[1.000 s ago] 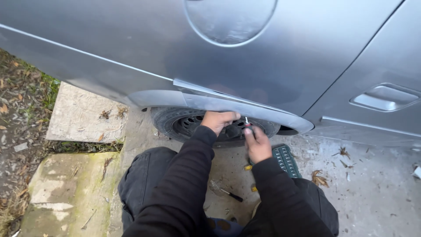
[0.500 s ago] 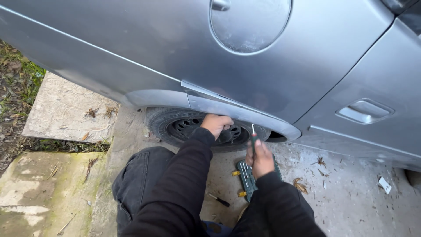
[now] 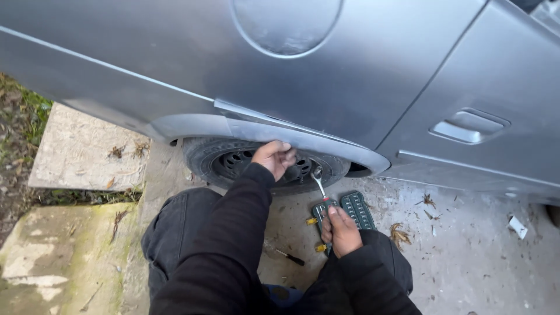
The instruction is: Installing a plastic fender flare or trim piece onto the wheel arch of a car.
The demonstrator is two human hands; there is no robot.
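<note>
Concrete ground [image 3: 466, 268]; left hand [image 3: 275, 157] curled against tyre [image 3: 204, 160] (arch above), right hand [image 3: 341, 230] gripping ratchet [image 3: 319, 188].

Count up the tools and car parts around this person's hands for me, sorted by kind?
Wheels: 1, the tyre under the arch
Ratchet wrenches: 1, the wrench by the right hand
Green socket cases: 1, the case
Screwdrivers: 1, the screwdriver on the ground
Hands: 2, with the left hand at the wheel
Total: 6

The single head view looks steeply down, close over the car's rear wheel [image 3: 265, 166] and concrete ground [image 3: 466, 256].
</note>
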